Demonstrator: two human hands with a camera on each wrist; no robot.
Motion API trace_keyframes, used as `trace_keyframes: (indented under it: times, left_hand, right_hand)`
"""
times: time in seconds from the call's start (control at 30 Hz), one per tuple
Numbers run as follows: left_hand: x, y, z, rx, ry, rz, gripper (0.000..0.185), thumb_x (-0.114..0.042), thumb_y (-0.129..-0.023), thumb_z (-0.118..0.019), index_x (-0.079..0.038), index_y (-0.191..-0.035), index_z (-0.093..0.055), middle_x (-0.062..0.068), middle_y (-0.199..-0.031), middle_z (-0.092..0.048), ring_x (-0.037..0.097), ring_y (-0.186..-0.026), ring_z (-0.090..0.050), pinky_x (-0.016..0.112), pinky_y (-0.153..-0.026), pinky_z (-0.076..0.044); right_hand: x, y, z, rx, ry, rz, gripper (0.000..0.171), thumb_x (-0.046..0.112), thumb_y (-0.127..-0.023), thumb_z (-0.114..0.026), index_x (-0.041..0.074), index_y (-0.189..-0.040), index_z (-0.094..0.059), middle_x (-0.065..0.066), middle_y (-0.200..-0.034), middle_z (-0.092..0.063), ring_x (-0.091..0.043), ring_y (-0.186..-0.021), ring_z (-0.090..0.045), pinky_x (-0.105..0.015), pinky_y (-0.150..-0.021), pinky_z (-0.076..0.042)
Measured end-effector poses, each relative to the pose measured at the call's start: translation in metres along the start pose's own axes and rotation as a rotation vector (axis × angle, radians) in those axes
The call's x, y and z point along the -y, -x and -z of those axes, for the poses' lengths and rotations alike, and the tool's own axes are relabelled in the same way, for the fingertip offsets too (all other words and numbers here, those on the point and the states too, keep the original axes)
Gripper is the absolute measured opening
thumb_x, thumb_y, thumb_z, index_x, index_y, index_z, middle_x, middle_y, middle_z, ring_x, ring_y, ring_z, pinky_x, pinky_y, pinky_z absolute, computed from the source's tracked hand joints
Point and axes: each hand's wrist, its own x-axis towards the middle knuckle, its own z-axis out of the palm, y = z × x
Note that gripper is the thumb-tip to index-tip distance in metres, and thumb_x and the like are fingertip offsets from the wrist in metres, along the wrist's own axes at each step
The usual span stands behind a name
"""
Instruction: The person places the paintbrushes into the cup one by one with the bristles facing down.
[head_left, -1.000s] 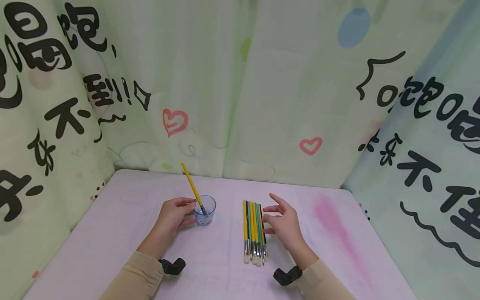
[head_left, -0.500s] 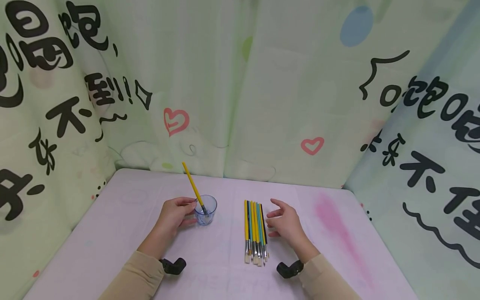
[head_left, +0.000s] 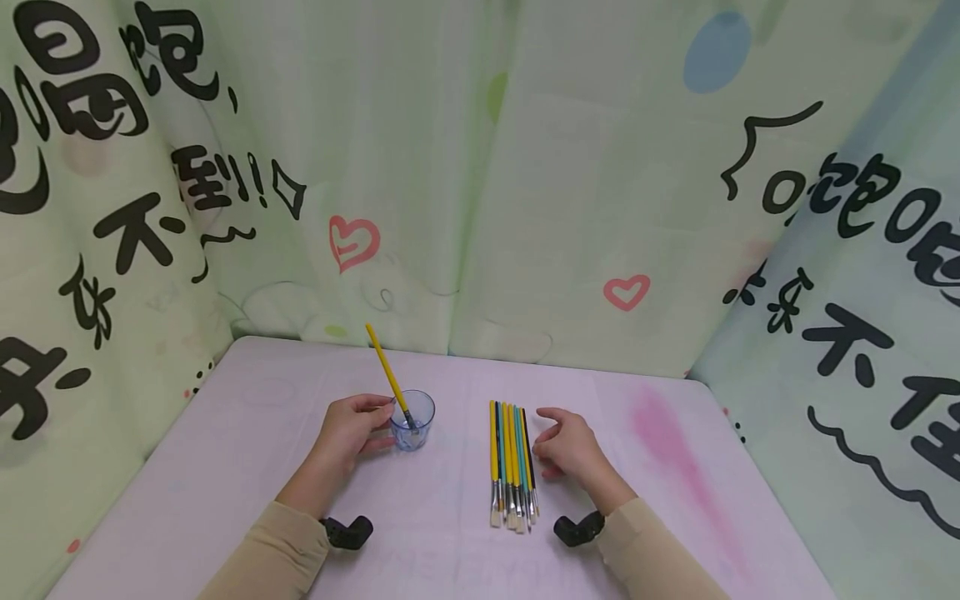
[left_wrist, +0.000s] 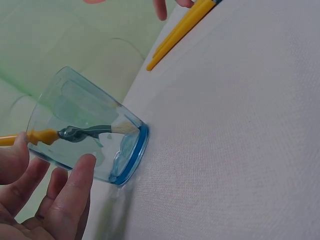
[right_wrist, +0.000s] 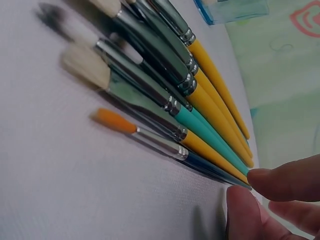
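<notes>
Lowered since a second ago, the right hand (head_left: 568, 446) rests loosely open by the row of paintbrushes (head_left: 512, 467) (at the cup's 3 o'clock), while the left hand (head_left: 347, 433) grips the clear blue plastic cup (head_left: 412, 420), whose leaning yellow brush (head_left: 387, 377) could tip it if nudged.

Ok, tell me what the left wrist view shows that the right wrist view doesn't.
Only the left wrist view shows the left hand, its fingers curled round the clear blue plastic cup, and the yellow-handled brush's pale bristles inside it. Only the right wrist view shows the bundle's metal ferrules, the orange-tipped small brush and the right hand's fingers at the handles. Both show the yellow brush handles lying on the white table.
</notes>
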Motion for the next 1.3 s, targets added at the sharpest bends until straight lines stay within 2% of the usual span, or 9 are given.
trace_keyframes:
  times: [0.4,0.8,1.13,1.3]
  left_hand:
    - [0.0022,-0.0021,-0.0001,-0.011,-0.006,0.01,0.03,-0.016,-0.105,-0.072,-0.005,-0.133,-0.072,0.017,-0.126,-0.067,0.025,-0.106,-0.07,0.039,-0.086,-0.069]
    - [-0.0001,-0.0014,-0.0001,-0.012,0.011,0.024,0.031,-0.017,-0.105,-0.072,-0.005,-0.134,-0.072,0.017,-0.127,-0.066,0.025,-0.107,-0.07,0.037,-0.086,-0.069]
    - [0.0037,-0.0045,0.004,0.019,0.045,-0.011,0.032,-0.012,-0.105,-0.071,0.0,-0.135,-0.07,0.01,-0.113,-0.067,0.019,-0.098,-0.07,0.041,-0.085,-0.069]
    - [0.0037,-0.0038,0.0031,0.016,0.035,-0.004,0.031,-0.013,-0.105,-0.071,-0.001,-0.134,-0.071,0.011,-0.115,-0.067,0.02,-0.1,-0.07,0.039,-0.084,-0.07]
  right_hand:
    - [0.0047,-0.0004,-0.0043,0.012,0.074,-0.025,0.069,0.003,-0.088,-0.082,0.011,-0.152,-0.058,-0.008,-0.084,-0.066,-0.019,-0.054,-0.06,-0.023,-0.052,-0.059]
    - [0.0083,-0.006,-0.0089,0.0,0.17,-0.038,0.069,0.007,-0.087,-0.084,0.012,-0.151,-0.06,-0.009,-0.081,-0.064,-0.019,-0.051,-0.06,-0.021,-0.05,-0.055]
    - [0.008,-0.005,-0.0082,0.001,0.264,0.013,0.063,0.005,-0.087,-0.078,0.006,-0.148,-0.062,-0.009,-0.082,-0.066,-0.017,-0.049,-0.059,-0.021,-0.047,-0.048]
    - [0.0056,-0.0047,-0.009,-0.01,0.28,0.023,0.063,0.003,-0.086,-0.076,0.005,-0.147,-0.062,-0.009,-0.083,-0.065,-0.017,-0.05,-0.059,-0.022,-0.047,-0.049]
